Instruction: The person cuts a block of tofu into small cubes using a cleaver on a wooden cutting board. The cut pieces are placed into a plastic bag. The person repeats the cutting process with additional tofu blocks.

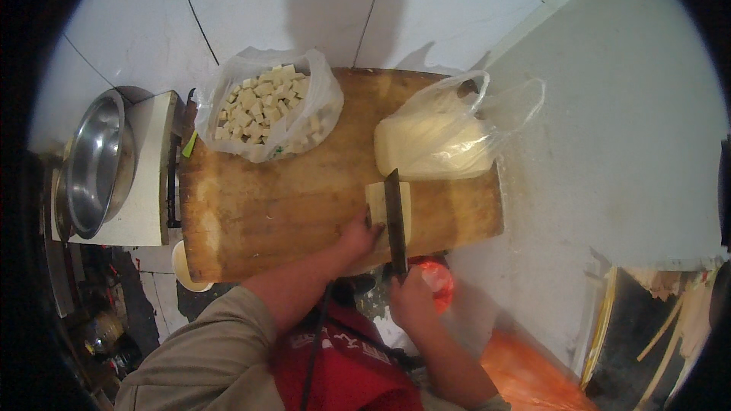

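Note:
My right hand [412,299] grips the handle of a cleaver [394,220]. Its dark blade is seen nearly edge-on, over a pale block that looks like tofu [376,197]. My left hand [360,235] holds the block's near left side, its thumb and fingers just left of the blade. The blade hides the middle of the block, so I cannot tell how deep it has cut. Under both lies a worn wooden cutting board [274,211]. Just beyond the block, a clear plastic bag [451,103] wraps a larger pale slab [417,140].
An open plastic bag [328,88] full of pale cubes [262,105] stands at the board's far left. Left of the board, a steel basin [94,165] tilts on a white surface [151,182]. A pale tub [185,268] sits below the near left corner. Walls border the far and right sides.

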`<state>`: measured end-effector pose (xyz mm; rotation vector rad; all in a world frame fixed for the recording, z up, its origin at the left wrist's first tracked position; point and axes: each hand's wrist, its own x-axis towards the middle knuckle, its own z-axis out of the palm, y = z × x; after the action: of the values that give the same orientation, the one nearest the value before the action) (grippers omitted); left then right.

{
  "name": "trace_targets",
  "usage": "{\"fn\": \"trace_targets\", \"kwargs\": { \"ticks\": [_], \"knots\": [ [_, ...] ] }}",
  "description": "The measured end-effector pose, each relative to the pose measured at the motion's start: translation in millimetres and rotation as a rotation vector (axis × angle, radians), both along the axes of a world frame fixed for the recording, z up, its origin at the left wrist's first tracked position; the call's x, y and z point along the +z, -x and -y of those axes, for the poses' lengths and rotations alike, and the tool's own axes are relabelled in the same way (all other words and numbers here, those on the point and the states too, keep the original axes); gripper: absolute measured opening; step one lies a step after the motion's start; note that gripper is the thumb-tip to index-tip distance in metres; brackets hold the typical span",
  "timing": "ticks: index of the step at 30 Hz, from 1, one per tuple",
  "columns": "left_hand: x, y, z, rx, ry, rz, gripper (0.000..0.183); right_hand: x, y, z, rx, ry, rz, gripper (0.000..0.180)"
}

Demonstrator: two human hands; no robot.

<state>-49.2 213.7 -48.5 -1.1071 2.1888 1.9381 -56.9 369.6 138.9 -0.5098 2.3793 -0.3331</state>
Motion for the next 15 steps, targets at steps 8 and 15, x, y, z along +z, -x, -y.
{"fn": "trace_targets", "kwargs": {
  "ticks": [8, 15],
  "knots": [
    [23, 1, 9, 0.000, -0.035, -0.013, 0.060, -44, 2, 2, 0.130, -0.067, -0.026, 0.036],
    [1, -10, 12, -0.137, 0.093, -0.040, 0.053, -90, 4, 4, 0.201, 0.025, -0.076, 0.027]
  ]
}}
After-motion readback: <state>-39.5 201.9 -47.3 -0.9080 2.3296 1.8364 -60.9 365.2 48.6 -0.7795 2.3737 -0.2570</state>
